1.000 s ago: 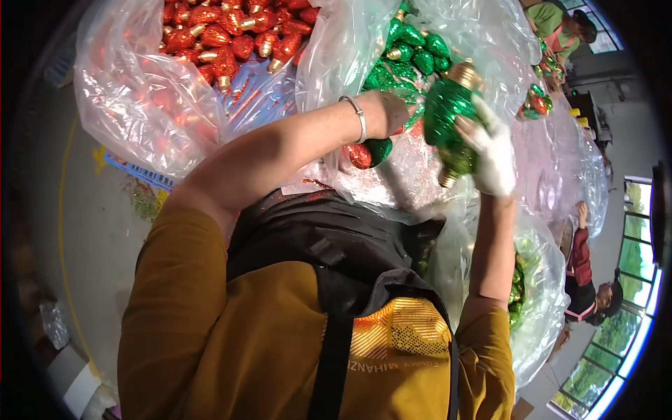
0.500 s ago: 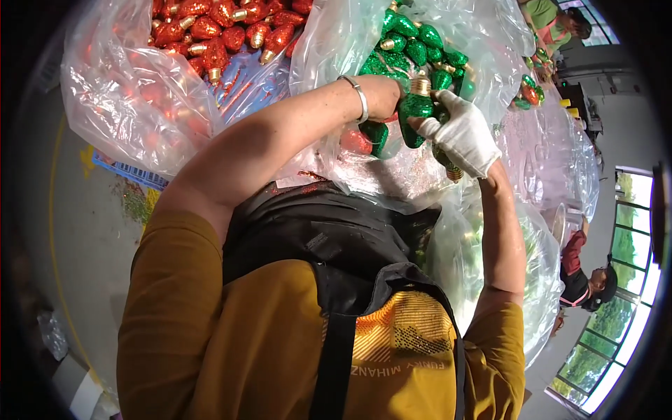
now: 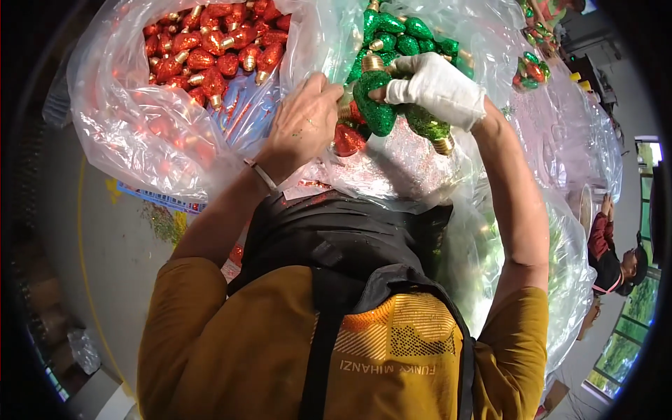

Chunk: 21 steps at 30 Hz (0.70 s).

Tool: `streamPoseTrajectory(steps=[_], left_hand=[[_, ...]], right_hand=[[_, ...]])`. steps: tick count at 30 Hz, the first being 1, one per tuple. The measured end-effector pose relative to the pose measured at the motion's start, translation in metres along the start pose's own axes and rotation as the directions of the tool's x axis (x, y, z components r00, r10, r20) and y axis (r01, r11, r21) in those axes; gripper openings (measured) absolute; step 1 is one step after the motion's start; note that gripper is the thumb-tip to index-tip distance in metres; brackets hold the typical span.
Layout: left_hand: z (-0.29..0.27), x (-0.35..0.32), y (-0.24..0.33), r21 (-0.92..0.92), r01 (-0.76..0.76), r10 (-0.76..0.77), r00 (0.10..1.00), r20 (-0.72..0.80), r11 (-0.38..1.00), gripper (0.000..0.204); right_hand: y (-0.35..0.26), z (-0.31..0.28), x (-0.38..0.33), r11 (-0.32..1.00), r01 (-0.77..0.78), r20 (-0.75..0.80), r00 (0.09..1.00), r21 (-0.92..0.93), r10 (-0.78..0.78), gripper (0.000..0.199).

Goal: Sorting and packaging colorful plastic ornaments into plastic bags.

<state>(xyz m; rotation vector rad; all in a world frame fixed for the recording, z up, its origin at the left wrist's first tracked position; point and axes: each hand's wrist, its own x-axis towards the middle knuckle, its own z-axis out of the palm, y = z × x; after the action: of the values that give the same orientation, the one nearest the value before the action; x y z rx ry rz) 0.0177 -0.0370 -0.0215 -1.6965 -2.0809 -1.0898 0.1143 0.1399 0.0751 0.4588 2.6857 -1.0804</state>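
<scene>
My right hand (image 3: 437, 91), in a white glove with a bare thumb tip, is closed around a glittery green bulb ornament (image 3: 376, 108), its gold screw base upward. Another green bulb ornament (image 3: 428, 124) sticks out below the same hand with its gold base downward. My left hand (image 3: 304, 119), bare and with a band at the wrist, is over the plastic between the red and green piles. Its fingers are loosely bent and apart, and I see nothing in them. Just right of it lies a red bulb ornament (image 3: 348, 140) on the clear plastic.
Many red bulb ornaments (image 3: 203, 59) fill a clear plastic bag (image 3: 133, 133) at the far left. A pile of green bulb ornaments (image 3: 409, 35) lies in plastic ahead. A full clear bag (image 3: 560, 280) stands by my right arm. Another person (image 3: 616, 255) is at the right.
My left hand has moved left, away from the green bulbs, toward the edge of the red bag. My right hand has shifted left and up with the green bulbs still in it.
</scene>
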Motion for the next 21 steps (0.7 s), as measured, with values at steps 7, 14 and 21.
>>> streamPoseTrajectory(steps=[7, 14, 21], left_hand=[[0.004, -0.004, -0.018, -0.239, 0.37, -0.295, 0.908, 0.298, 0.898, 0.026], [0.007, -0.006, -0.035, -0.508, 0.327, -0.181, 0.931, 0.316, 0.796, 0.041], [0.008, -0.007, -0.027, -0.409, 0.331, -0.246, 0.937, 0.247, 0.85, 0.039]], right_hand=[[-0.003, 0.009, 0.018, 0.724, 0.391, 0.07, 0.9, -0.569, -0.431, 0.032], [-0.005, 0.018, 0.025, 0.218, 0.632, 0.423, 0.697, -0.744, -0.579, 0.034], [-0.018, 0.023, 0.031, 0.494, 0.573, 0.49, 0.818, -0.654, -0.3, 0.025]])
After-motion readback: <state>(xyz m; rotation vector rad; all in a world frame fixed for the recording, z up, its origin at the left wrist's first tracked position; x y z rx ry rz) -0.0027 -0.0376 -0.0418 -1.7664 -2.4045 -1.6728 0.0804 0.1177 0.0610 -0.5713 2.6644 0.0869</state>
